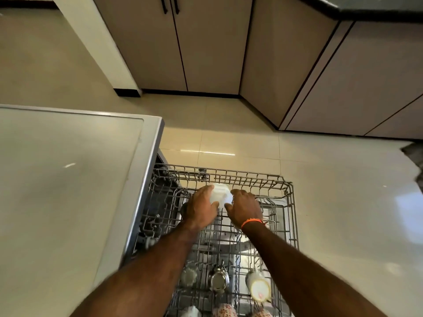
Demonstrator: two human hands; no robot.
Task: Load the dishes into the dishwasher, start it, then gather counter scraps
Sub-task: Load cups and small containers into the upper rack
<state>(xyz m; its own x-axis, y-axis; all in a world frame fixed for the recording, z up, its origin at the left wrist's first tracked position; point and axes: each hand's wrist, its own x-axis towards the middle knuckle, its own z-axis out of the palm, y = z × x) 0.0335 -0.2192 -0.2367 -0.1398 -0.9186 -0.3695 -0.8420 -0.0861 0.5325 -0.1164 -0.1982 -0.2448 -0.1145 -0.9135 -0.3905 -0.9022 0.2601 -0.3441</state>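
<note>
A glossy cream tiled floor (320, 179) filled most of the frame, with beige flat-fronted cabinets (206, 46) across the top. At the left stood the pale grey flat top of the dishwasher (57, 179). Its grey wire upper rack (290, 202) was pulled out at lower centre. Near the bottom edge, the rack held a clear upturned glass (189, 276), a shiny steel cup (218, 279) and a white mug with a yellow-rimmed base (259, 287). Above the rack's middle, the left hand (201, 209) and the right hand (246, 208), with an orange band (251, 222) on its wrist, curled their fingers round a small white plastic container (220, 194), gripping it between them near the rack's far rail.
</note>
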